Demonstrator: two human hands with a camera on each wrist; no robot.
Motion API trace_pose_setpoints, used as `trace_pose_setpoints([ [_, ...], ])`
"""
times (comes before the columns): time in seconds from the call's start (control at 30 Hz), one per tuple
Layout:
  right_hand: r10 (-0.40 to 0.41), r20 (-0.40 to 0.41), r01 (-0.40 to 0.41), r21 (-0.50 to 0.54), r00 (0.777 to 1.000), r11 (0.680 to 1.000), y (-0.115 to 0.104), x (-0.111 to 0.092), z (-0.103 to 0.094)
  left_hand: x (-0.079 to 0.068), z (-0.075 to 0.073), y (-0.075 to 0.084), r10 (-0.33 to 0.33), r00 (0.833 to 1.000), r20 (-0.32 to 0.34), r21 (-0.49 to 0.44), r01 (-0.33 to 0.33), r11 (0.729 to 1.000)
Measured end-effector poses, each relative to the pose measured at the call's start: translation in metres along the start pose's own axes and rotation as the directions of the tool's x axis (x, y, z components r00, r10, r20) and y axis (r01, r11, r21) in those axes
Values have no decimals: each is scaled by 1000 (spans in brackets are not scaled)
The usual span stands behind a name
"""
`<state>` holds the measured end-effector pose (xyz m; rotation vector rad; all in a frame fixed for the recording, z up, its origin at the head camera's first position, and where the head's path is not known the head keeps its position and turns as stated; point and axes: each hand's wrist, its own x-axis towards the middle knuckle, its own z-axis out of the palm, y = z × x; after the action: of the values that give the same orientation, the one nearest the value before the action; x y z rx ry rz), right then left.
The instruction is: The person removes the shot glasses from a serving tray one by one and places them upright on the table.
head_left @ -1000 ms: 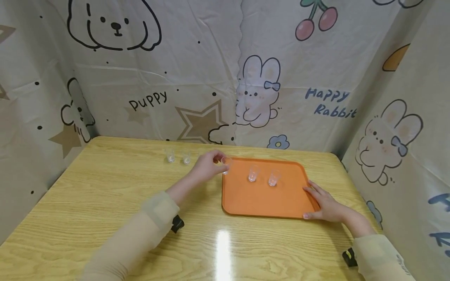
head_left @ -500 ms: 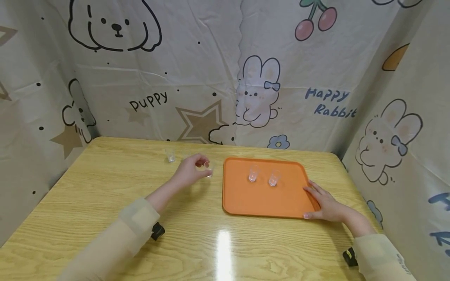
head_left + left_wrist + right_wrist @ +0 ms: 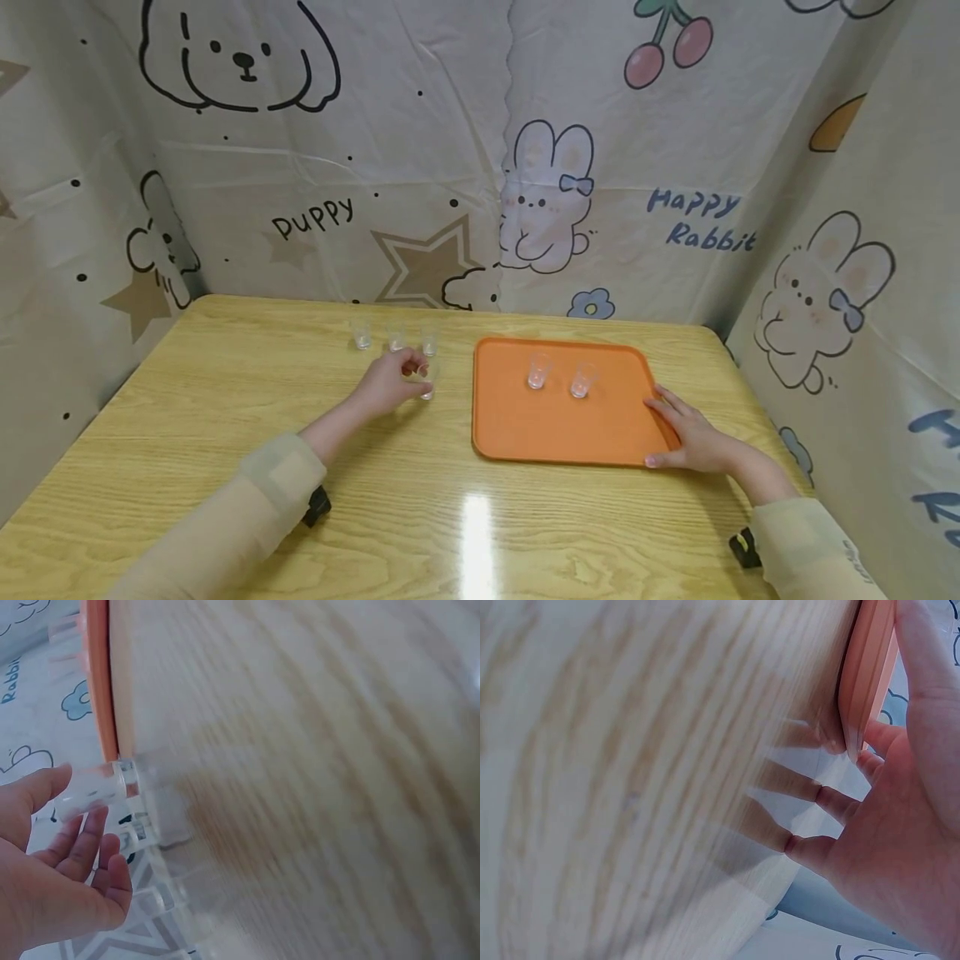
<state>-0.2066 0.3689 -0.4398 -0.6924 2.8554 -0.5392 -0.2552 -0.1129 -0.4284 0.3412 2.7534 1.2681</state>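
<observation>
My left hand (image 3: 386, 383) pinches a small clear shot glass (image 3: 427, 390) between thumb and fingers, left of the orange tray (image 3: 555, 433). In the left wrist view this shot glass (image 3: 94, 789) is upright, its base right at the tabletop. Two more clear glasses, one to the left (image 3: 537, 375) and one to the right (image 3: 581, 383), stand on the tray. My right hand (image 3: 701, 442) rests at the tray's right end, thumb by the near corner and fingers along the side rim. In the right wrist view its fingers (image 3: 840, 802) are spread, fairly straight.
Behind the left hand stands a row of three clear glasses: a left one (image 3: 363, 335), a middle one (image 3: 396, 335) and a right one (image 3: 429, 342). The wooden table (image 3: 375, 542) meets a printed cloth (image 3: 322, 167) at the back and sides.
The left hand has moved left from the tray's left edge with the glass, then down to the tabletop in front of the row. The right hand and tray stay put.
</observation>
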Motion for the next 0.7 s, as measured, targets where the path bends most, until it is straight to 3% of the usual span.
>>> trace_pose_setpoints([
  [0.5, 13, 6, -13, 1, 1000, 1000, -2, -1, -2, 0, -1, 3, -1, 1000, 25, -20, 1, 1000],
  [0.7, 11, 6, -11, -4, 1000, 1000, -1, -1, -1, 1, -10, 14, 52, 998, 17, -2, -52, 999],
])
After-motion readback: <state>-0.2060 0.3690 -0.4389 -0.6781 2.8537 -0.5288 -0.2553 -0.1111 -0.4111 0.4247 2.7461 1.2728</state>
